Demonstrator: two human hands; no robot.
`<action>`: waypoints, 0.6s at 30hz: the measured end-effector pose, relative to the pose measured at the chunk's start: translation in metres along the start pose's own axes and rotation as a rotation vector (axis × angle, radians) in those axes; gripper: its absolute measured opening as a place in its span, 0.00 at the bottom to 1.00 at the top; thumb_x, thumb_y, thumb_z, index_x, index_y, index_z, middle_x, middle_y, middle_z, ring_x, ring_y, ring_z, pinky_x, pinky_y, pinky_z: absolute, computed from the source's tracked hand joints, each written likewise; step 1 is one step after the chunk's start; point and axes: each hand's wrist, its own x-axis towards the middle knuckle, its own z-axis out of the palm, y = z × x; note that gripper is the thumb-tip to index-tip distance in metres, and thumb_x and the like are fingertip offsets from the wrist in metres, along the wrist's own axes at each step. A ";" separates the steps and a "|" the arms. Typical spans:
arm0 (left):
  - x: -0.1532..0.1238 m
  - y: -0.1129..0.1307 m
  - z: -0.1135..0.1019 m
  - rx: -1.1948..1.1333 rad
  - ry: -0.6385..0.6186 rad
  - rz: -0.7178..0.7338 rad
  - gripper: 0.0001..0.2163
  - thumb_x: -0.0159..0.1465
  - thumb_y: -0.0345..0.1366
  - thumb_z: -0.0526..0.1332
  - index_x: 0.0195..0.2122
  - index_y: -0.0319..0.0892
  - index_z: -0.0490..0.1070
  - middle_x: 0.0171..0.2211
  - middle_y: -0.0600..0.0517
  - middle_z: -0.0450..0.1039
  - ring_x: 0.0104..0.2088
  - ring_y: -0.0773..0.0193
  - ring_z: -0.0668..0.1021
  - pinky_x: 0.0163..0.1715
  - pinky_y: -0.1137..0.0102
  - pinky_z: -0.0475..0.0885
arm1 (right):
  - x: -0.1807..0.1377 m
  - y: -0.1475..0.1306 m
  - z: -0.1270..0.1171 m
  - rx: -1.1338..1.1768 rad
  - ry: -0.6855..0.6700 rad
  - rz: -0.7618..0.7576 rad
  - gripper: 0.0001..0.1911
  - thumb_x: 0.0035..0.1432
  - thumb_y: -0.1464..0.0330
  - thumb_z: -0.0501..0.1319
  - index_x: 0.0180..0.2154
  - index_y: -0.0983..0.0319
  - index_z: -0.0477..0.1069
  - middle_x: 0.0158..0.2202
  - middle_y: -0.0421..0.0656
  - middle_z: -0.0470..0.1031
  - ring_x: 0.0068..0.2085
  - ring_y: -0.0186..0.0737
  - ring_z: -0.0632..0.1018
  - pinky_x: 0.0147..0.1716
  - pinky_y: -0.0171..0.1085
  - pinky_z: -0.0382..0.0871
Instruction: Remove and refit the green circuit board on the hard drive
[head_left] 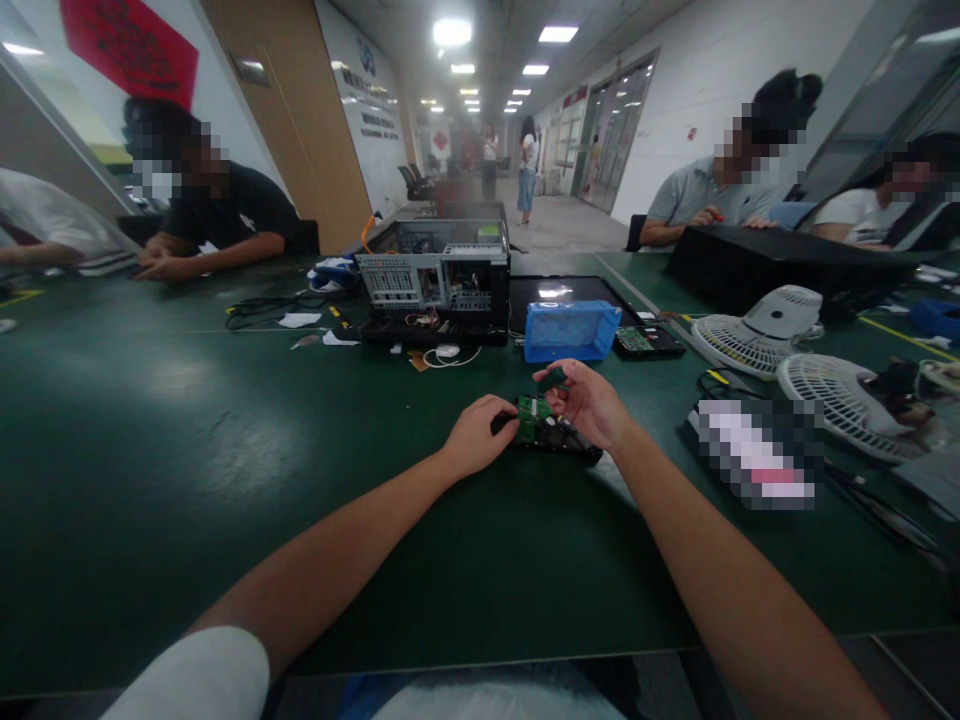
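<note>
A black, opened device with a green circuit board (531,425) lies flat on the table between my hands. My left hand (480,437) is closed on the device's left edge, its thumb and fingers pressed at the side of the board. Above the right part of the device is my right hand (590,402), its fingers curled around a small dark item (553,380) whose kind I cannot make out. Loose wires and dark parts show in the device's casing, partly covered by my right fingers.
Beyond my hands stand a blue plastic bin (571,332), an open computer case (435,275) and a flat dark panel (581,290). Another circuit board unit (649,341) lies right of the bin. White fan parts (750,335) are at right. Co-workers sit on both sides.
</note>
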 end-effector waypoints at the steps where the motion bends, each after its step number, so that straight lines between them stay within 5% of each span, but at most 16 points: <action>1: 0.000 0.000 0.000 0.001 0.003 0.003 0.07 0.66 0.33 0.62 0.44 0.45 0.75 0.42 0.50 0.76 0.44 0.58 0.78 0.46 0.62 0.74 | 0.000 0.000 0.001 0.001 -0.002 0.002 0.14 0.57 0.58 0.66 0.43 0.56 0.74 0.43 0.43 0.79 0.29 0.33 0.73 0.23 0.33 0.65; 5: 0.000 0.000 0.001 0.004 0.009 -0.001 0.06 0.66 0.34 0.63 0.44 0.45 0.76 0.42 0.50 0.76 0.44 0.58 0.78 0.46 0.62 0.74 | 0.000 0.000 0.002 -0.003 -0.001 -0.009 0.17 0.58 0.57 0.66 0.47 0.55 0.76 0.42 0.42 0.78 0.30 0.33 0.74 0.24 0.32 0.68; 18: 0.001 0.001 0.001 -0.001 0.009 0.003 0.07 0.65 0.33 0.63 0.44 0.45 0.76 0.41 0.50 0.76 0.44 0.58 0.78 0.46 0.62 0.74 | 0.002 -0.003 -0.003 -0.092 0.046 -0.116 0.14 0.53 0.58 0.71 0.41 0.56 0.79 0.42 0.41 0.78 0.28 0.30 0.71 0.24 0.32 0.65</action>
